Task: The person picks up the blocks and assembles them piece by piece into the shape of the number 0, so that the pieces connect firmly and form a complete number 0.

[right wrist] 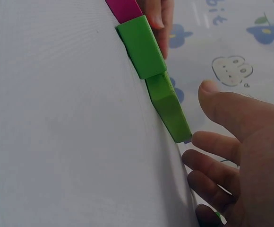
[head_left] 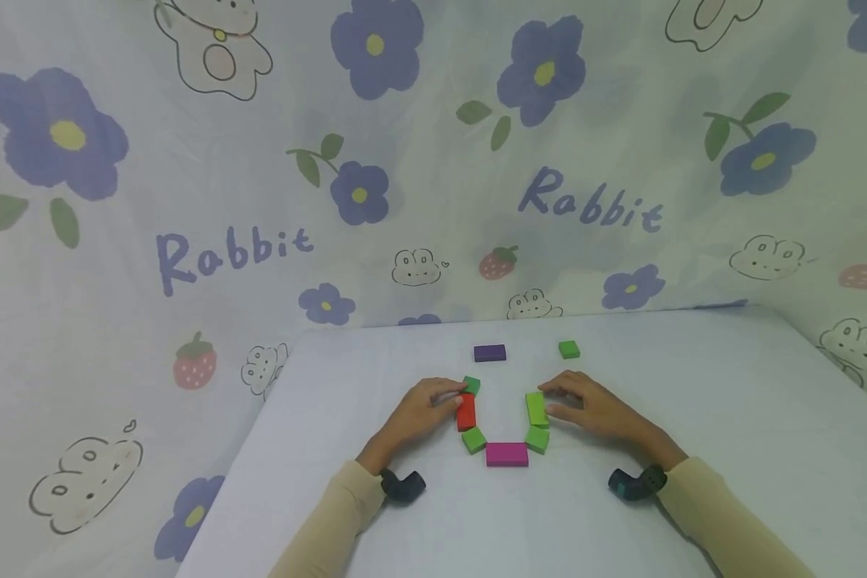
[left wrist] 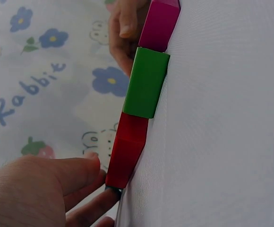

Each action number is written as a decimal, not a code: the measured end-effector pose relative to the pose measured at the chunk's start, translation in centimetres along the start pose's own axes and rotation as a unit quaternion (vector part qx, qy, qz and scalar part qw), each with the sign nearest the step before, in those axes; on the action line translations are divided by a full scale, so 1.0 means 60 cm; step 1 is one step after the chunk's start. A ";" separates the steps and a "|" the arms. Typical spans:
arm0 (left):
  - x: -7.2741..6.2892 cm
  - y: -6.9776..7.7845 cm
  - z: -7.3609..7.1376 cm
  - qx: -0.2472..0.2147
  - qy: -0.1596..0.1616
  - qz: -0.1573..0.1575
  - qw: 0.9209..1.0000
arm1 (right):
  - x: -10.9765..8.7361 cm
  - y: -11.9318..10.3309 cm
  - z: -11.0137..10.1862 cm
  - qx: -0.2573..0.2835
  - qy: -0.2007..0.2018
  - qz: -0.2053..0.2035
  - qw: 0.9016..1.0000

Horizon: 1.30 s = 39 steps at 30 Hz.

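On the white table several coloured blocks form a U. A magenta block point(head_left: 507, 454) lies at the near end, flanked by a left green block point(head_left: 474, 440) and a right green block point(head_left: 538, 439). A red block point(head_left: 466, 412) continues the left side, with a small green block point(head_left: 472, 384) at its far end. My left hand point(head_left: 428, 407) reaches in from the left. Its fingertips touch that small block, and its thumb is by the red one. Beside the lime-green block point(head_left: 536, 409) on the right side, my right hand point(head_left: 584, 404) has its fingers loosely spread, holding nothing.
A purple block point(head_left: 490, 353) and another green block point(head_left: 569, 349) lie apart, farther back on the table point(head_left: 694, 385). Behind the table's far edge hangs a cloth point(head_left: 433, 201) printed with flowers and rabbits.
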State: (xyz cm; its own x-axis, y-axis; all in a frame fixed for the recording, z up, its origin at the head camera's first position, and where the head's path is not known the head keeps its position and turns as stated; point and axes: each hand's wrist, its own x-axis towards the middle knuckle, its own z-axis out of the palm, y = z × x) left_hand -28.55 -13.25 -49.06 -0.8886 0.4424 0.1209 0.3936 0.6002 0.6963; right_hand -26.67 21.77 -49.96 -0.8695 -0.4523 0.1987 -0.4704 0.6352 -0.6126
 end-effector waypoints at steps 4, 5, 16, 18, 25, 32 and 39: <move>0.000 0.001 -0.001 0.002 0.000 0.000 1.000 | 0.002 0.000 0.000 0.001 -0.003 -0.004 1.000; 0.000 0.001 -0.001 0.002 0.000 0.001 1.000 | 0.002 0.001 0.000 0.000 -0.003 -0.004 1.000; 0.000 0.002 -0.001 0.004 0.001 0.006 1.000 | 0.003 -0.001 0.000 0.005 -0.003 -0.005 1.000; -0.001 0.002 -0.002 0.004 0.000 0.002 1.000 | 0.003 -0.001 0.000 0.007 -0.005 -0.004 1.000; -0.003 0.005 0.000 0.000 -0.005 -0.017 1.000 | 0.000 -0.003 0.000 0.007 -0.005 0.008 1.000; -0.003 0.001 0.002 0.020 -0.006 -0.003 1.000 | -0.001 -0.001 0.002 0.017 0.000 0.006 1.000; -0.004 0.004 0.000 0.024 -0.012 -0.004 1.000 | 0.000 0.000 0.001 0.018 -0.004 0.012 1.000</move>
State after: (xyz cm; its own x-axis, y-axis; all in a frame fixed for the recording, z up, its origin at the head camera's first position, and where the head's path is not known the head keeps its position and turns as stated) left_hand -28.27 -13.20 -48.94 -0.8858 0.4535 0.0982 0.3984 0.6348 0.6621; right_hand -26.64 21.74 -50.00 -0.8790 -0.4426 0.1776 -0.4438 0.6227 -0.6445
